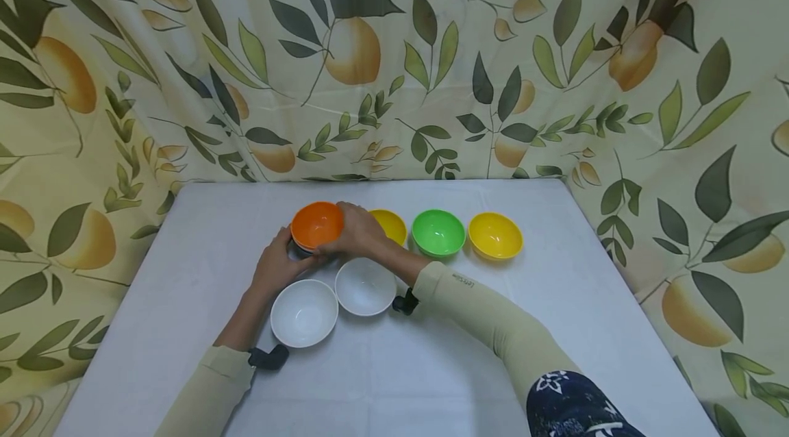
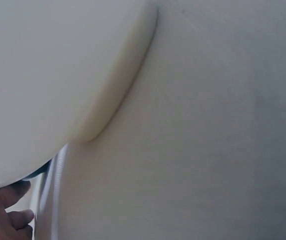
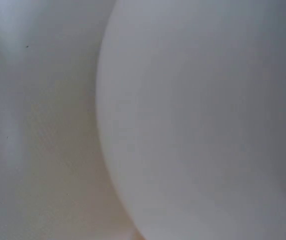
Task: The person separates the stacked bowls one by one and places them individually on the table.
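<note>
An orange bowl [image 1: 317, 225] sits at the back left of the table, over a dark bowl [image 1: 300, 251] that shows only as a strip below it. My right hand [image 1: 359, 231] grips the orange bowl from its right side, thumb in front and fingers behind. On the left, my left hand [image 1: 274, 264] holds the lower, dark bowl with thumb and fingers around its side. Two white bowls stand closer to me, a left one [image 1: 305, 314] and a right one [image 1: 366, 287]. Their white walls [image 2: 58, 75] [image 3: 197, 120] fill much of both wrist views.
To the right of the hands a yellow bowl [image 1: 390, 226], partly hidden by my right hand, a green bowl [image 1: 438, 233] and another yellow bowl [image 1: 496, 235] stand in a row. A white cloth covers the table [image 1: 431, 368]. Behind hangs a fruit-patterned curtain [image 1: 382, 115].
</note>
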The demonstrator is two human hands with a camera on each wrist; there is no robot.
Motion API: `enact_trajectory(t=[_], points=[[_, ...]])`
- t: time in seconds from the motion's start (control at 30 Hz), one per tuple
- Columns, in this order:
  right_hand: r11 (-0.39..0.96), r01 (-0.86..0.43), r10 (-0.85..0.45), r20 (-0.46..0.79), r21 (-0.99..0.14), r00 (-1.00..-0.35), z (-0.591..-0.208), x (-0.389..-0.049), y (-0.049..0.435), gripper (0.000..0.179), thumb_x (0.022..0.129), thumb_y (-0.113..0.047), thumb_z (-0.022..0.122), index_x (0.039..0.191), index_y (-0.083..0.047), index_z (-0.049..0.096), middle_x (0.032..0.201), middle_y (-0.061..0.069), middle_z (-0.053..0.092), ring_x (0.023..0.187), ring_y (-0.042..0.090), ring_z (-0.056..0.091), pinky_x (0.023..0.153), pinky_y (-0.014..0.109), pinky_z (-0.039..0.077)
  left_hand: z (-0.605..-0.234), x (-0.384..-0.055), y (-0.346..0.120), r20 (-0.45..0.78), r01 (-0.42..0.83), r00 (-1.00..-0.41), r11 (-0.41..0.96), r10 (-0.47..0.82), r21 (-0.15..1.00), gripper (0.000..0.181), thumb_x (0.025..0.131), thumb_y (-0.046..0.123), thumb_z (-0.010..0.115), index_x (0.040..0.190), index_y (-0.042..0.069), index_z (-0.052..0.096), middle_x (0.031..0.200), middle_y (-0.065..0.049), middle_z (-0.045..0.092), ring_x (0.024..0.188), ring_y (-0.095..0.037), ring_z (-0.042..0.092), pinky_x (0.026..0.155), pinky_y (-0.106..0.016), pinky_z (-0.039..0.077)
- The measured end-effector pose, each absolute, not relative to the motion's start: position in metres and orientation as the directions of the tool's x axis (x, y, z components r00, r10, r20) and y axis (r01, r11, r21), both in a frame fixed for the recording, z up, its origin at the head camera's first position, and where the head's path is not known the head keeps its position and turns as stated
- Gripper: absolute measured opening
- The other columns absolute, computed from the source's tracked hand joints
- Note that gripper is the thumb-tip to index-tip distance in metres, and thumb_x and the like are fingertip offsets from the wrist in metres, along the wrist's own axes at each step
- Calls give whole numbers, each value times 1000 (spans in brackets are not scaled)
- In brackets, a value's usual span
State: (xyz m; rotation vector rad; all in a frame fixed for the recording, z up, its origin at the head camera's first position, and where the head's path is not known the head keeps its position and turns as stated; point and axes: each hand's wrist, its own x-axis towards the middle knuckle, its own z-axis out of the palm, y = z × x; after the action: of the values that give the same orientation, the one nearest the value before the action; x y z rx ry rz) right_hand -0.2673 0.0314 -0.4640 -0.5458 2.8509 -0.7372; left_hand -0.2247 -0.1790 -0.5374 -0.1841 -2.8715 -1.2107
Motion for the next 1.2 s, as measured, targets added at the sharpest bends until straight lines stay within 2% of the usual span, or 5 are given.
enact_trajectory(t=[0.33,0.47,0.77,1.03,1.2], points=[[708,-363,-426,44,-605,-904,-450,-263,41,97,74,-58,92,146,-8,52,125,6,69,104,18,67,89,33,60,-534,-223,-177,65,117,-993,665,102,737,97,84,54,85,160,13,41,155,-19,49,144,-43,45,116,-68,35],[660,-328,-395,59,-676,-917,-435,-255,52,94,73,-56,93,145,-10,54,120,3,71,101,16,68,85,32,60,-535,-224,-177,76,130,-991,663,110,737,98,84,53,86,161,14,40,159,-19,46,149,-44,38,117,-71,31],[652,-232,-298,37,-722,-954,-408,-227,91,105,71,-52,95,154,-7,50,135,10,66,113,24,65,92,39,60,-537,-227,-178,95,144,-989,674,109,724,103,81,52,89,163,15,38,157,-18,49,144,-45,44,116,-68,35],[663,-175,-240,15,-728,-971,-407,-195,135,106,69,-51,97,155,-9,49,137,9,65,117,27,62,94,45,60,-537,-224,-175,16,67,-997,695,80,715,109,83,54,87,165,10,31,167,-20,34,156,-45,21,122,-68,21],[665,-116,-185,-13,-738,-983,-408,-173,161,110,69,-49,97,158,-8,45,145,12,59,129,30,55,99,50,58,-535,-225,-175,4,55,-997,704,73,709,110,83,56,86,166,9,30,168,-20,32,157,-44,19,123,-67,21]])
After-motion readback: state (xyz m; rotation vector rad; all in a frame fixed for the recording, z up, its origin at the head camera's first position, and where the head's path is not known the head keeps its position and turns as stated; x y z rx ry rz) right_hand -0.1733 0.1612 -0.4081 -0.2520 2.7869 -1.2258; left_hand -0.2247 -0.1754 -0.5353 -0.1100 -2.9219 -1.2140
